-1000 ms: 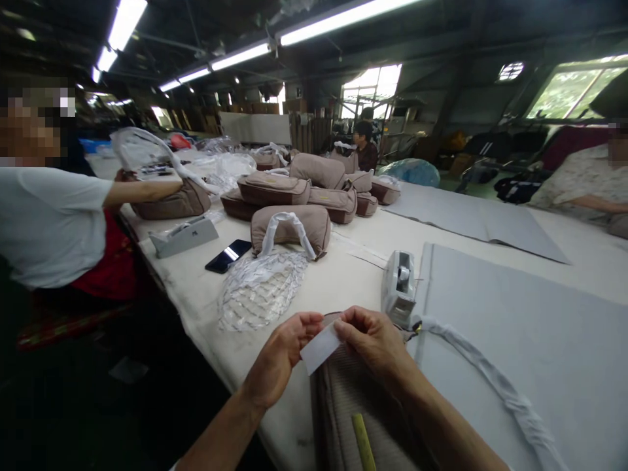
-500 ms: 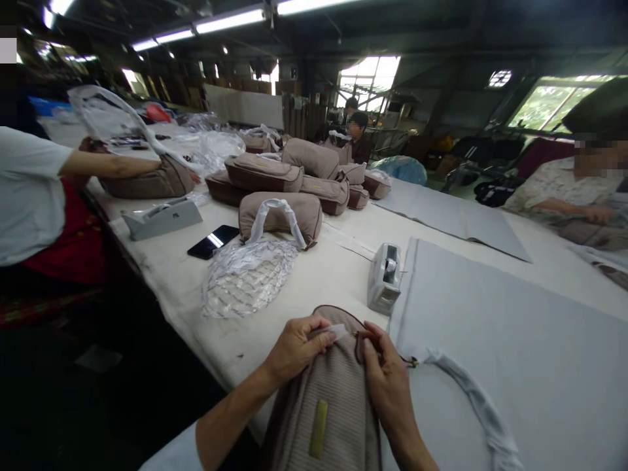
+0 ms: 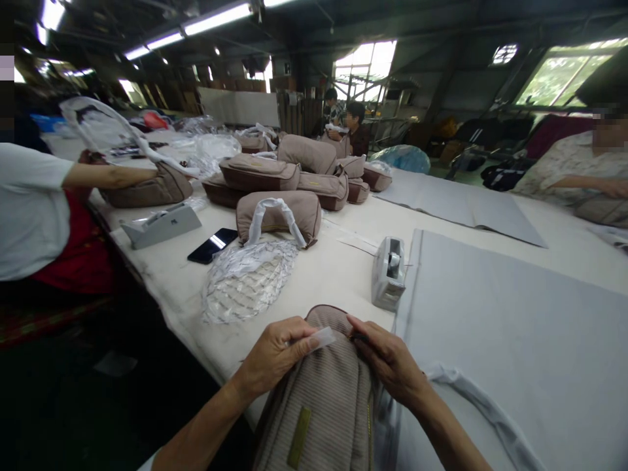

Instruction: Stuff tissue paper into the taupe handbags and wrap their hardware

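Observation:
A taupe ribbed handbag (image 3: pixel 326 392) with a gold-coloured plate (image 3: pixel 299 437) lies in front of me, its far end pointing away. My left hand (image 3: pixel 275 356) pinches a small translucent white strip (image 3: pixel 324 337) between thumb and fingers, just over the bag's far end. At that end's right side, my right hand (image 3: pixel 390 360) has its fingers closed on a small dark tab (image 3: pixel 360 336) of the bag; they partly hide it. A handle wrapped in white film (image 3: pixel 483 405) curves over the grey sheet at the right.
A tape dispenser (image 3: pixel 389 273) stands beyond the bag, beside a grey sheet (image 3: pixel 515 327). Crumpled netted wrap (image 3: pixel 248 284), a phone (image 3: pixel 212 245) and another dispenser (image 3: pixel 161 226) lie to the left. Several similar bags (image 3: pixel 309 157) are piled behind. Co-workers (image 3: pixel 34 209) sit around the table.
My right hand has turned flatter over the bag's side, and the tab it grips has shifted. My left hand, still pinching the strip, has moved slightly left.

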Demonstrator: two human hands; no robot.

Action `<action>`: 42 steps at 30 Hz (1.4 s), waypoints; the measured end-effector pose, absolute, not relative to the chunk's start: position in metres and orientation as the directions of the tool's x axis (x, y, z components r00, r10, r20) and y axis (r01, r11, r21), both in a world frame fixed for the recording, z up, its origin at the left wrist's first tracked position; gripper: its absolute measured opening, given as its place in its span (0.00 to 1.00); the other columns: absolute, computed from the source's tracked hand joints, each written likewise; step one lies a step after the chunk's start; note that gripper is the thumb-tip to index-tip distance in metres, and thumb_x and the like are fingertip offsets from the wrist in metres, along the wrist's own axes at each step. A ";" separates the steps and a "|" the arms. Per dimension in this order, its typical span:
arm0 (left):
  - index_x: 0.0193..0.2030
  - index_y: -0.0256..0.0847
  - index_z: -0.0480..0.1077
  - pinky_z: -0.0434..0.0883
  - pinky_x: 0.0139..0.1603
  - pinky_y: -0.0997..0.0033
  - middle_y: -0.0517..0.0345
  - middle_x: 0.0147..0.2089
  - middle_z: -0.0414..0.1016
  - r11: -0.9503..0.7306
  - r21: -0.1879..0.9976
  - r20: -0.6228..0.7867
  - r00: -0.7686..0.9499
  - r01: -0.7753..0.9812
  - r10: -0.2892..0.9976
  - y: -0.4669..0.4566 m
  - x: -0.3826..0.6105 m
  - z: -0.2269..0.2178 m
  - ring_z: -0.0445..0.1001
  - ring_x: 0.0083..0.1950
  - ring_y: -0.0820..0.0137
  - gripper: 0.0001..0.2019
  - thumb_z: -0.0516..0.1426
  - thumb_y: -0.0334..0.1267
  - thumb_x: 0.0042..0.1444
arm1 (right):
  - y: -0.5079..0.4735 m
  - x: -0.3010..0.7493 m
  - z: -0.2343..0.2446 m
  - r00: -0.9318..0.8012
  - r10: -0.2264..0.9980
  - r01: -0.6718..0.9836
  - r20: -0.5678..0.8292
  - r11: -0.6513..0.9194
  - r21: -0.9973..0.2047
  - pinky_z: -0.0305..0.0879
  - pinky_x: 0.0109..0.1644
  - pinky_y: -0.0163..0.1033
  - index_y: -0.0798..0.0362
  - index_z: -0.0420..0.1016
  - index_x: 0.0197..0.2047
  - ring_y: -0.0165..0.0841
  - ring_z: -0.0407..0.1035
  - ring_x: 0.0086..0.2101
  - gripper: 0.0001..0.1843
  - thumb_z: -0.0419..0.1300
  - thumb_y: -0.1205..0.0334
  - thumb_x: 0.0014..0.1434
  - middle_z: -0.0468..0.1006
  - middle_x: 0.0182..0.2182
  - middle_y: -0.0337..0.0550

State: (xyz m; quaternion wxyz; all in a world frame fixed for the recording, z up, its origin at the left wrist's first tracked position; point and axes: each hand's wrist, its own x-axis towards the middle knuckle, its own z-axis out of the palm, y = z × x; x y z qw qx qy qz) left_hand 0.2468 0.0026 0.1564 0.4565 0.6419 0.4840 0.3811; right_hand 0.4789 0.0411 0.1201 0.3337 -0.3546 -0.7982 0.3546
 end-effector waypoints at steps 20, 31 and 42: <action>0.42 0.47 0.76 0.67 0.42 0.82 0.63 0.36 0.75 -0.315 0.733 0.169 0.286 0.604 0.943 0.002 0.244 0.178 0.74 0.39 0.76 0.08 0.56 0.36 0.59 | 0.041 0.460 0.113 -0.489 0.730 0.279 0.478 0.650 -0.707 0.67 0.39 0.34 0.52 0.72 0.54 0.32 0.69 0.36 0.18 0.53 0.71 0.61 0.74 0.36 0.47; 0.35 0.42 0.75 0.66 0.44 0.75 0.60 0.36 0.76 -0.275 0.630 0.112 0.266 0.726 0.958 0.015 0.270 0.195 0.73 0.40 0.71 0.06 0.56 0.31 0.55 | 0.031 0.443 0.124 -0.387 0.834 0.261 0.394 0.508 -0.821 0.67 0.41 0.37 0.52 0.69 0.51 0.32 0.72 0.35 0.15 0.50 0.67 0.63 0.77 0.39 0.45; 0.35 0.43 0.75 0.67 0.45 0.73 0.60 0.37 0.78 -0.170 0.703 -0.057 0.294 0.691 0.954 0.026 0.278 0.199 0.74 0.42 0.67 0.07 0.56 0.36 0.53 | 0.040 0.438 0.123 -0.381 0.883 0.088 0.275 0.330 -0.940 0.63 0.51 0.38 0.53 0.76 0.36 0.34 0.69 0.44 0.06 0.57 0.65 0.59 0.74 0.43 0.45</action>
